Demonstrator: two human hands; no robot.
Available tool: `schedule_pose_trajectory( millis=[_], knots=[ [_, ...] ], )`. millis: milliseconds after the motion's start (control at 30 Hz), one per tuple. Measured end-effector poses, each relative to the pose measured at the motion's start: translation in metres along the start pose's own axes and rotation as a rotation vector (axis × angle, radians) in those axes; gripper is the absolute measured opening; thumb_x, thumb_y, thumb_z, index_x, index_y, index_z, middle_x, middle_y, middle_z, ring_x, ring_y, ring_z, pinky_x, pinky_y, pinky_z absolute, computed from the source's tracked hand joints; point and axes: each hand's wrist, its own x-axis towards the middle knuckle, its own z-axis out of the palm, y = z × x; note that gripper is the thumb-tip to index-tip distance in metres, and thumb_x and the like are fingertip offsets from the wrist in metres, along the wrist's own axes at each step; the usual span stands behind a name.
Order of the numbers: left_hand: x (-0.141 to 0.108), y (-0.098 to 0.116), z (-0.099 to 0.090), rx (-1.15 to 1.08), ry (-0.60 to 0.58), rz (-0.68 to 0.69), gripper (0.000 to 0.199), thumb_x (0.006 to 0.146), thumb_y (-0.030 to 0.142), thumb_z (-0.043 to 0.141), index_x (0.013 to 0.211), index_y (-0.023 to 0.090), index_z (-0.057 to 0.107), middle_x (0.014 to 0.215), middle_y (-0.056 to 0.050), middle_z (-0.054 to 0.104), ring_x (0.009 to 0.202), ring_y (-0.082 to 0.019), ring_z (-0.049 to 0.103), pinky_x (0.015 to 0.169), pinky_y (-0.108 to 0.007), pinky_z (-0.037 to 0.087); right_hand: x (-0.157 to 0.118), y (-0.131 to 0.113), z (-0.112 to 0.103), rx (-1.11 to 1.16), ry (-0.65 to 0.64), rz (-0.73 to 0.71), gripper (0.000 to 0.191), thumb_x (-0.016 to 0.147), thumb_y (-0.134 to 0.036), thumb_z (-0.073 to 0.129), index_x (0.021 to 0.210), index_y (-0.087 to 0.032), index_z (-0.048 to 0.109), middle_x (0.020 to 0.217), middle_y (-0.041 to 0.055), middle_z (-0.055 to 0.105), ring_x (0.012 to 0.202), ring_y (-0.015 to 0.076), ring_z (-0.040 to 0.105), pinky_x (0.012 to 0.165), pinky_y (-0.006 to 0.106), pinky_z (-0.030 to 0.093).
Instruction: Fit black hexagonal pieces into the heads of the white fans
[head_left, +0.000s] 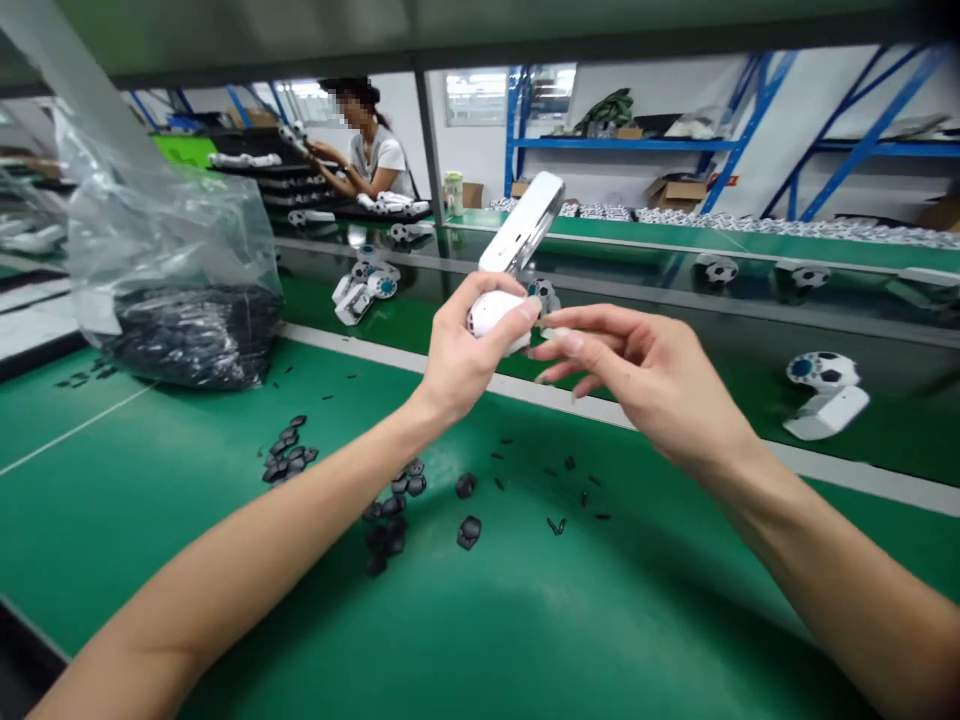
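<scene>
My left hand (pixel 469 345) is wrapped round a white plastic device (pixel 523 222), raised over the pale strip at the worktable's far side. Its long flat arm points up and to the right, and its rounded white end sits between my thumb and fingers. Just right of that end is my right hand (pixel 630 365), thumb and forefinger close together near the device; whether they hold a small part is too small to tell. Black pentagonal pieces (pixel 469 532) and thin black slivers (pixel 556 526) lie on the green tabletop (pixel 480 630) below my hands.
A clear bag of black parts (pixel 199 330) stands at the left. Beyond the pale strip, a dark green belt (pixel 637 350) carries football-patterned devices (pixel 825 372). Across it, a person (pixel 379 155) handles a similar device. Blue shelving (pixel 630 144) stands behind.
</scene>
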Motion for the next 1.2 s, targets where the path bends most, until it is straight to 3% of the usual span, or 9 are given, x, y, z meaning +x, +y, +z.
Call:
schedule_pose_trajectory(
  millis=[67, 167, 300, 467, 867, 933, 1033, 1100, 1200],
  knots=[
    [0.005, 0.000, -0.002, -0.110, 0.014, -0.064, 0.022, 0.084, 0.035, 0.082, 0.094, 0.023, 0.066, 0.086, -0.002, 0.065, 0.077, -0.016, 0.064, 0.061, -0.026, 0.055, -0.005, 0.006, 0.009, -0.109, 0.011, -0.027, 0.020, 0.102, -0.037, 0.073, 0.099, -0.018, 0.081, 0.083, 0.0052, 0.083, 0.066, 0.0188, 0.077, 0.057, 0.028, 0.058],
    [0.012, 0.000, -0.005, -0.155, 0.056, -0.113, 0.021, 0.083, 0.031, 0.083, 0.094, 0.023, 0.066, 0.087, -0.002, 0.065, 0.080, -0.017, 0.068, 0.060, -0.025, 0.058, -0.015, 0.023, 0.028, -0.369, -0.266, -0.061, 0.017, 0.102, -0.026, 0.070, 0.090, -0.021, 0.082, 0.085, 0.0028, 0.084, 0.069, 0.0198, 0.077, 0.063, 0.031, 0.057],
    [0.016, -0.001, -0.010, -0.118, 0.041, -0.101, 0.029, 0.082, 0.031, 0.089, 0.104, 0.023, 0.071, 0.094, -0.003, 0.067, 0.085, -0.018, 0.072, 0.065, -0.026, 0.063, -0.026, 0.047, 0.049, -0.694, -0.586, -0.182, 0.013, 0.104, -0.023, 0.073, 0.109, -0.024, 0.085, 0.109, 0.0052, 0.085, 0.103, 0.0284, 0.077, 0.084, 0.041, 0.059],
    [0.015, 0.001, -0.014, -0.126, -0.015, -0.102, 0.033, 0.086, 0.030, 0.088, 0.114, 0.023, 0.072, 0.091, -0.003, 0.068, 0.084, -0.018, 0.074, 0.066, -0.026, 0.065, -0.028, 0.061, 0.058, -0.855, -0.689, -0.330, 0.022, 0.107, -0.031, 0.070, 0.121, -0.021, 0.083, 0.113, 0.0099, 0.080, 0.103, 0.0301, 0.069, 0.084, 0.044, 0.059],
    [0.015, -0.003, -0.015, -0.133, -0.030, -0.165, 0.026, 0.093, 0.036, 0.082, 0.114, 0.024, 0.072, 0.103, -0.004, 0.071, 0.094, -0.020, 0.076, 0.069, -0.024, 0.066, -0.029, 0.071, 0.058, -0.724, -0.651, -0.336, 0.009, 0.099, -0.023, 0.080, 0.094, -0.020, 0.074, 0.095, 0.0043, 0.079, 0.091, 0.0236, 0.069, 0.079, 0.037, 0.055],
    [0.015, -0.004, -0.015, -0.129, -0.031, -0.161, 0.027, 0.094, 0.037, 0.082, 0.115, 0.024, 0.072, 0.102, -0.004, 0.071, 0.094, -0.020, 0.075, 0.068, -0.025, 0.066, -0.029, 0.070, 0.054, -0.594, -0.621, -0.430, 0.011, 0.101, -0.023, 0.079, 0.094, -0.020, 0.071, 0.093, 0.0036, 0.080, 0.087, 0.0209, 0.072, 0.080, 0.034, 0.057],
    [0.014, -0.006, -0.014, -0.110, -0.044, -0.106, 0.030, 0.096, 0.044, 0.079, 0.118, 0.025, 0.071, 0.101, -0.004, 0.069, 0.092, -0.020, 0.076, 0.066, -0.025, 0.065, -0.031, 0.059, 0.045, -0.448, -0.441, -0.744, 0.008, 0.104, -0.020, 0.076, 0.098, -0.019, 0.070, 0.092, 0.0033, 0.082, 0.083, 0.0173, 0.075, 0.075, 0.030, 0.060],
    [0.013, -0.005, -0.015, -0.094, -0.049, -0.054, 0.034, 0.098, 0.052, 0.076, 0.119, 0.026, 0.071, 0.106, -0.004, 0.070, 0.095, -0.021, 0.076, 0.066, -0.024, 0.066, -0.034, 0.047, 0.038, -0.489, -0.292, -0.965, 0.007, 0.101, -0.014, 0.077, 0.098, -0.018, 0.072, 0.091, 0.0035, 0.083, 0.082, 0.0168, 0.078, 0.074, 0.029, 0.061],
    [0.012, -0.002, -0.017, -0.074, -0.077, -0.002, 0.042, 0.099, 0.059, 0.072, 0.128, 0.029, 0.068, 0.120, -0.005, 0.071, 0.103, -0.025, 0.076, 0.071, -0.028, 0.067, -0.038, 0.031, 0.027, -0.640, -0.251, -1.105, 0.007, 0.104, -0.012, 0.073, 0.101, -0.018, 0.076, 0.099, 0.0048, 0.086, 0.090, 0.0183, 0.082, 0.080, 0.031, 0.064]
  ],
)
